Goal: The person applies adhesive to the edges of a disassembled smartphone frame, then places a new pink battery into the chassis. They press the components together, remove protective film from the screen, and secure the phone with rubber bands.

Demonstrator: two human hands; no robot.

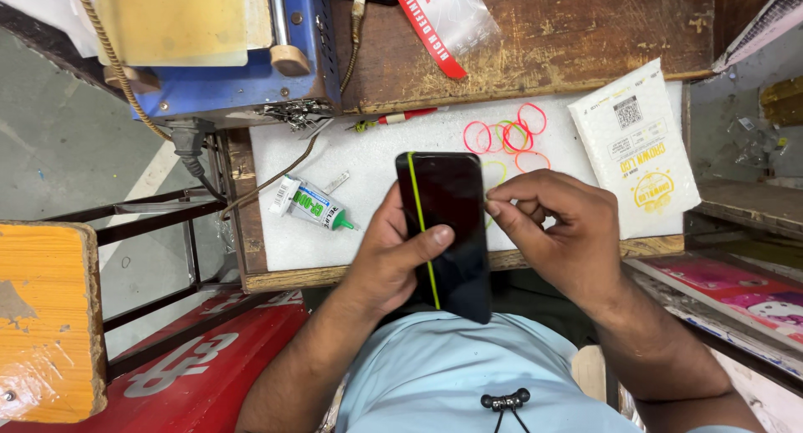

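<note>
My left hand (393, 253) grips a black smartphone (447, 224) from below and from the left, thumb laid across its dark screen. A yellow-green rubber band (422, 224) runs lengthwise down the phone near its left edge. My right hand (556, 232) pinches at the phone's right edge with thumb and forefinger. Whether it holds another band there I cannot tell. The phone hovers over the white work surface (368, 161), close to my chest.
Loose pink, orange and green rubber bands (506, 138) lie just beyond the phone. A small glue tube (311, 204) lies to the left, a white packet (636, 144) to the right. A blue machine (226, 73) stands at the back left, an orange stool (46, 316) at the left.
</note>
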